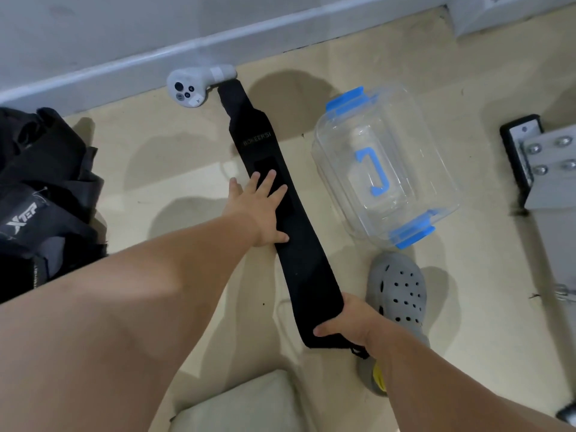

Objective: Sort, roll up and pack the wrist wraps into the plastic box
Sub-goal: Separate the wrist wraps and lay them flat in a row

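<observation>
1. I saw one black wrist wrap (299, 254) stretched out long and flat on the floor (174, 169), running from the near end at my right hand away past my left hand.
2. My left hand (258, 210) lay open on the middle of the wrap, palm down and fingers straight and spread, pressing it to the floor.
3. My right hand (349, 322) gripped the near end of the wrap, with the thumb on top of the fabric and the other fingers curled under its edge.
4. The far end of the wrap, well beyond my left hand, narrowed to a strap that reached a grey handheld controller (190, 85) lying by the wall; I could not tell whether they touched.
5. The clear plastic box (327, 145) with blue latches and a blue handle stood on the floor to the right of my left hand, just beside the wrap and apart from it.
6. A grey clog (399, 291) sat just right of my right hand, between that hand and the box.
7. A heap of black fabric (40, 188) lay well to the left of my left hand.
</observation>
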